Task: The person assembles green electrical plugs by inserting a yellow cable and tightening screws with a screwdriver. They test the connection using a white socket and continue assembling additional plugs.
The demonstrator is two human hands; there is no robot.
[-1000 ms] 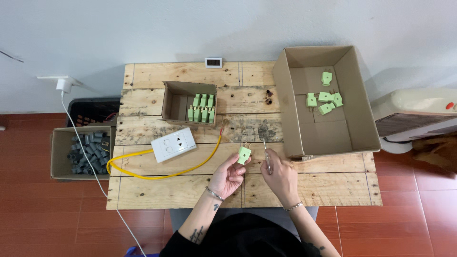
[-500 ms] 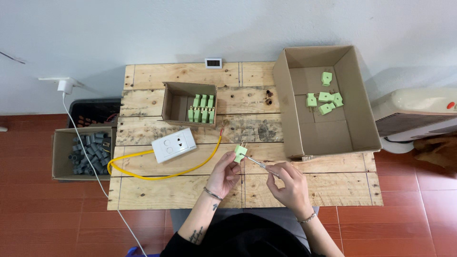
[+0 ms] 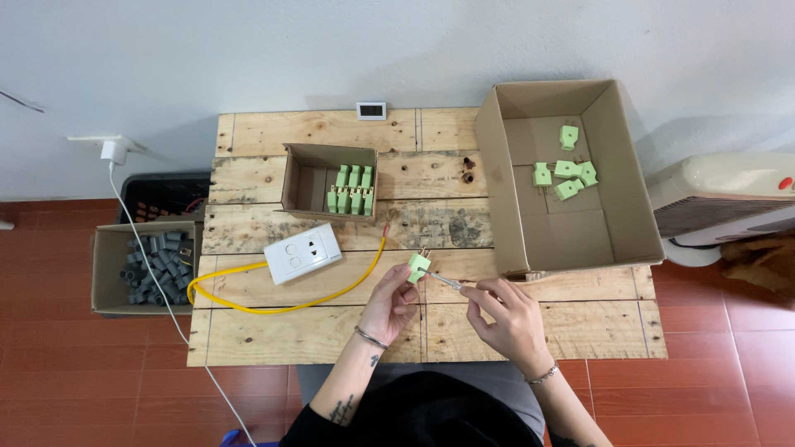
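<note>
A green plug point(image 3: 417, 266) was held above the wooden counter point(image 3: 331, 331) in the left hand point(image 3: 391, 302), fingers closed round its lower part, prongs pointing up and away. A thin tool point(image 3: 445, 281), probably a small screwdriver, though too small to be told for certain, was pinched in the closed fingers of the right hand point(image 3: 507, 319); its tip was set against the plug's side. Just left of the hands a white socket block point(image 3: 303, 252) with a yellow cable point(image 3: 281, 306) was noted. Behind it, a small box point(image 3: 300, 178) held green plugs in rows. At the right, a large box point(image 3: 617, 215) held several loose plugs. On the floor, left of the counter, a carton point(image 3: 106, 281) of grey parts was seen.
</note>
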